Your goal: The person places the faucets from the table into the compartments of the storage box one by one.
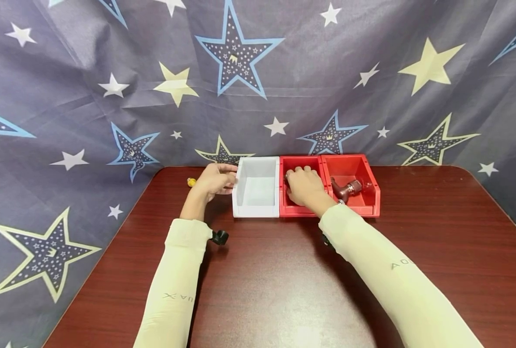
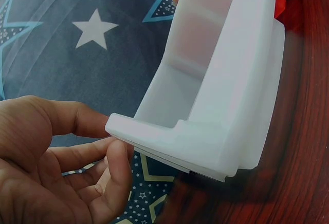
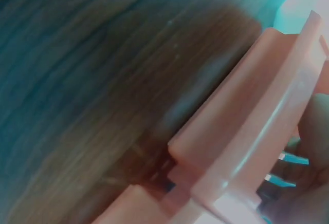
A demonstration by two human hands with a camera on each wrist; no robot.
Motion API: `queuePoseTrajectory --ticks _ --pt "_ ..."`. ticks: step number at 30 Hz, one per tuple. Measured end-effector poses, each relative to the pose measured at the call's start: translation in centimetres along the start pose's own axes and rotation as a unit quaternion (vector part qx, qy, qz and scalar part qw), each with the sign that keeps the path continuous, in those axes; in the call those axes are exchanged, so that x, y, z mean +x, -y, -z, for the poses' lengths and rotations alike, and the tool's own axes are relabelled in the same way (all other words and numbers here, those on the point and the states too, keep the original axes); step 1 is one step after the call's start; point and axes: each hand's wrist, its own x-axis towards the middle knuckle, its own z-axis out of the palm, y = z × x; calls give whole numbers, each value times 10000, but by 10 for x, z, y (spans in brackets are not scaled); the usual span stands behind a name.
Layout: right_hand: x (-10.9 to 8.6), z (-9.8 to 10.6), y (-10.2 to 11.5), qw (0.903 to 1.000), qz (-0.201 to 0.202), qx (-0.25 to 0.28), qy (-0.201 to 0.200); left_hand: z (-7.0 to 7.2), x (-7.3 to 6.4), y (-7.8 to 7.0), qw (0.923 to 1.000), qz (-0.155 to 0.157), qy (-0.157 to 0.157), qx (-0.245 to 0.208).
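Observation:
At the left side of a white open-front bin (image 1: 256, 210), my left hand (image 1: 214, 181) touches the outer rim with extended fingers. In the left wrist view, the fingertips (image 2: 119, 149) lie right at the edge of the bin wall (image 2: 234, 75). My right hand (image 1: 305, 186) reaches down into the middle red bin (image 1: 297, 210), its fingers bent and their tips hidden. Pale, shiny strips (image 3: 281, 181) show beside the right hand (image 3: 313, 147) in the right wrist view; I cannot tell whether it holds them. A dark brown, tap-like fitting (image 1: 346, 189) lies in the right-hand red bin (image 1: 373, 208).
The three bins stand side by side at the back of a brown wooden table (image 1: 266, 275), close to a grey star-patterned cloth (image 1: 293, 96). A small yellow object (image 1: 191, 182) lies left of the left hand. Black wrist-worn cameras (image 1: 220, 237) sit below the cuffs.

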Motion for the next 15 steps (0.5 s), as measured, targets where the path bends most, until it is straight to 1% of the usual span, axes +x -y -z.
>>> queuePoseTrajectory --ticks 7,15 --pt "-4 8 -2 9997 216 22 -118 0 -2 -2 10000 19 21 -10" --pt "-12 22 -6 9975 486 -7 -508 0 -2 0 10000 -17 -34 -57"
